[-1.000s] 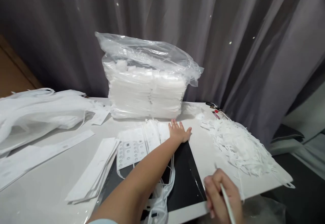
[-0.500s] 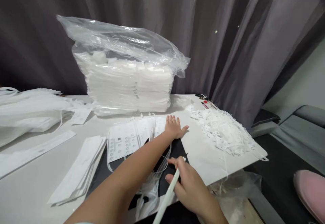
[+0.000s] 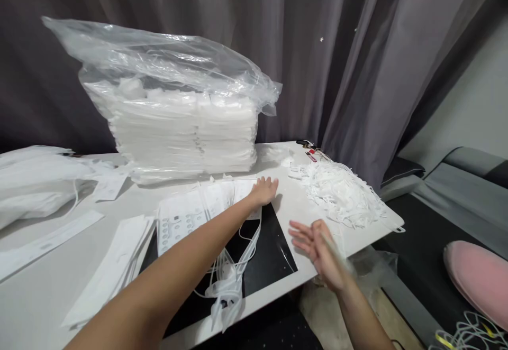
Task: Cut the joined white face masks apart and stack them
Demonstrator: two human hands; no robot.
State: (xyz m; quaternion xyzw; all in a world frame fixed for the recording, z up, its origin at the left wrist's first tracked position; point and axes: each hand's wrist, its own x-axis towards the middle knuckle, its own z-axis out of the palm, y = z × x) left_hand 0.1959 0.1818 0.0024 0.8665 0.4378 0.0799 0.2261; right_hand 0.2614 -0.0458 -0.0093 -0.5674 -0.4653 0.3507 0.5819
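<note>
My left hand (image 3: pixel 265 190) reaches across to the far right corner of the printed white sheets (image 3: pixel 180 226), its fingers apart and nothing in them. These sheets have rows of grey round marks and lie on a black glossy board (image 3: pixel 270 249). White cords and clear tubing-like strips (image 3: pixel 228 286) trail from them over the board toward the front edge. Right of the board, above the table, my right hand (image 3: pixel 317 247) has its fingers stretched out. A long pale stick-like tool (image 3: pixel 333 247), smeared by motion, is held against its thumb; its exact kind cannot be made out.
Behind stands a big clear plastic bag (image 3: pixel 186 128) of stacked white pieces. A heap of white cords (image 3: pixel 343 194) lies at right. Folded white strips (image 3: pixel 111 270) and a white bag (image 3: pixel 35 186) are at left. A pink rounded object (image 3: pixel 476 276) sits off the table.
My right hand has moved from over the sheets to the right and swung the pale tool round. The left hand stays at the sheets' far corner, its fingers more curled. The view has turned right.
</note>
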